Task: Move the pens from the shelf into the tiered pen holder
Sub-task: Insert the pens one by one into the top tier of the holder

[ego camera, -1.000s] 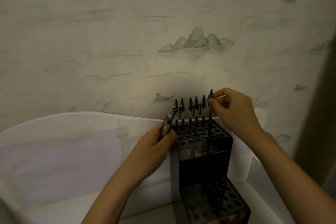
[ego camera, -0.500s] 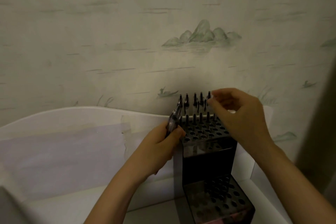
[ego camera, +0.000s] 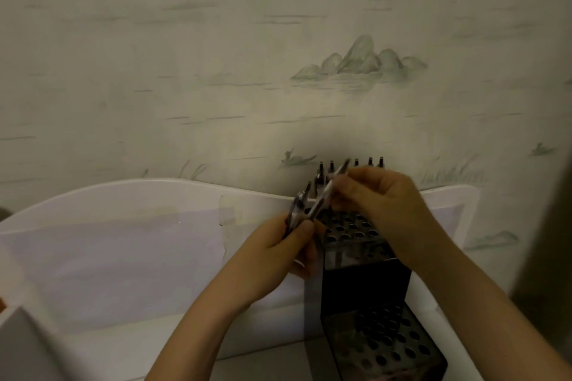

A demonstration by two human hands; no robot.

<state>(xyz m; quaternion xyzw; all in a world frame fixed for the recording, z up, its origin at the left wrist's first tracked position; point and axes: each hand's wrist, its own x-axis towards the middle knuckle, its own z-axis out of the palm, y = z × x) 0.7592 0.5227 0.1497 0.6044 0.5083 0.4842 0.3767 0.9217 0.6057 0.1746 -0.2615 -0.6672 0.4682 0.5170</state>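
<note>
Right hand (ego camera: 390,210) shifted left, hiding holder (ego camera: 365,275) top

Two bare forearms, no sleeves; hands (ego camera: 278,254) (ego camera: 390,210) ungloved, no rings, no watch.

standing pens (ego camera: 356,165) crowd back row, front holes (ego camera: 349,227) seemingly open
</note>
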